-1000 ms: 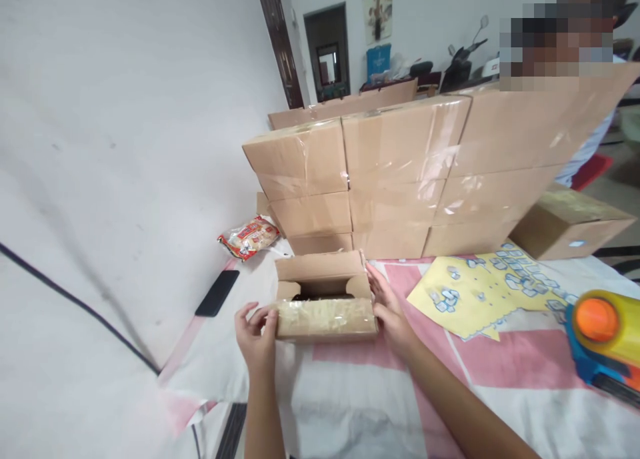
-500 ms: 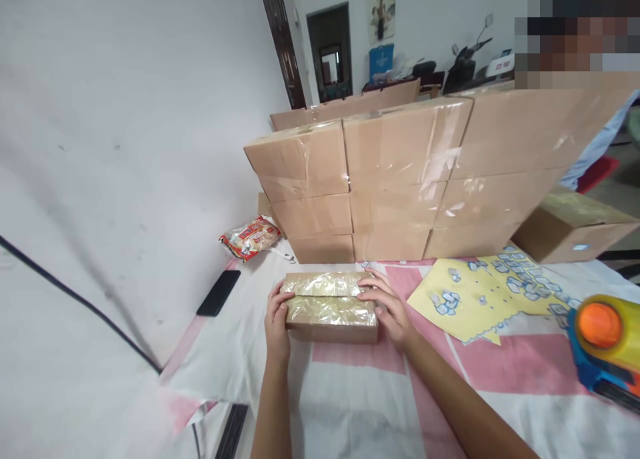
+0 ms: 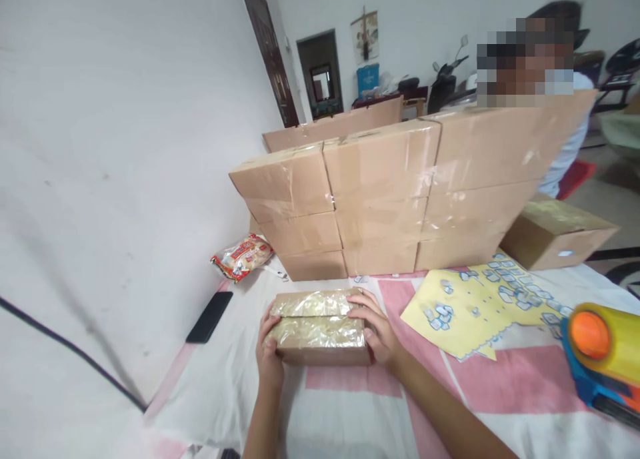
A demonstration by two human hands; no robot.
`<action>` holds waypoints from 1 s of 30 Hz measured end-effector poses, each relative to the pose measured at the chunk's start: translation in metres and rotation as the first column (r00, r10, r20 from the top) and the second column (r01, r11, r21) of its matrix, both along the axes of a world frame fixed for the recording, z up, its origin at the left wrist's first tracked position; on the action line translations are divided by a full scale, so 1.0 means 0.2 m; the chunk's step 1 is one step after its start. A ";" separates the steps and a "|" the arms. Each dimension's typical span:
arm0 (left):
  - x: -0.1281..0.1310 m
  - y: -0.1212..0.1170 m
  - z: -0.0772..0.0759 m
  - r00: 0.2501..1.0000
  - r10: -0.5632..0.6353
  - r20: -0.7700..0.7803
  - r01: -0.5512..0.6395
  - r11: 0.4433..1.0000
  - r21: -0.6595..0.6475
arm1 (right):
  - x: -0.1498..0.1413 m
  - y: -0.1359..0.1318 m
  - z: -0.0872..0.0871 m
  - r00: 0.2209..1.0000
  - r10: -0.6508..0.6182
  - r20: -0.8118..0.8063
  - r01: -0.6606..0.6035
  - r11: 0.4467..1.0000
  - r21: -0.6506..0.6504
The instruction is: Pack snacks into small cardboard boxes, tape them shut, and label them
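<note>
A small brown cardboard box [image 3: 320, 332] lies on the cloth-covered table, right in front of me. Shiny clear tape covers its top, and a dark slit runs across it from side to side. My left hand [image 3: 269, 347] grips the box's left end, thumb on the near side and fingers at the far side. At the right end, my right hand [image 3: 377, 330] holds the box with its fingers over the top edge and its thumb at the near corner. The box's underside is hidden.
Behind stands a wall of stacked, taped cardboard boxes [image 3: 377, 205]. A black phone [image 3: 209, 317] and a red food packet [image 3: 243, 257] lie left. To the right are yellow patterned paper [image 3: 465, 312], a toy blaster [image 3: 607, 352] and another box [image 3: 557, 232]. A person sits beyond.
The view has tilted and turned a little, so the whole scene sits lower and further left. Both hands stay on the box, with their grip much the same.
</note>
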State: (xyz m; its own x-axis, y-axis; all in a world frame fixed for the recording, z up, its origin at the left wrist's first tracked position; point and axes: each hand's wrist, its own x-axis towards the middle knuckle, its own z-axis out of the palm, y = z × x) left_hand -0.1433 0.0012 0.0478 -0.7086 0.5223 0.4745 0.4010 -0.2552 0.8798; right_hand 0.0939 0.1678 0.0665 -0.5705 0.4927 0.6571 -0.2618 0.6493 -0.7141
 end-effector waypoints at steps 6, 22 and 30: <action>-0.04 0.05 0.00 0.998 0.067 0.016 -0.068 0.997 0.026 | 0.03 0.02 0.02 0.998 0.037 0.041 -0.037 0.999 0.011; 0.11 0.17 -0.06 0.994 0.104 0.027 -0.106 0.990 0.089 | 0.05 0.06 0.03 0.996 -0.064 -0.066 0.062 0.998 -0.026; 0.00 0.10 0.06 0.979 -0.065 -0.195 0.049 0.995 -0.086 | 0.04 0.10 -0.04 0.992 -0.124 -0.029 0.125 0.991 0.043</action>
State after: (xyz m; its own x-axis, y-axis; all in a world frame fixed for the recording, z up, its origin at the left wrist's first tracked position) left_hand -0.1439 0.0220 0.0606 -0.5731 0.6015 0.5565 0.5553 -0.2143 0.8035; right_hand 0.1024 0.1876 0.0593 -0.4892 0.5283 0.6940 -0.1950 0.7093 -0.6774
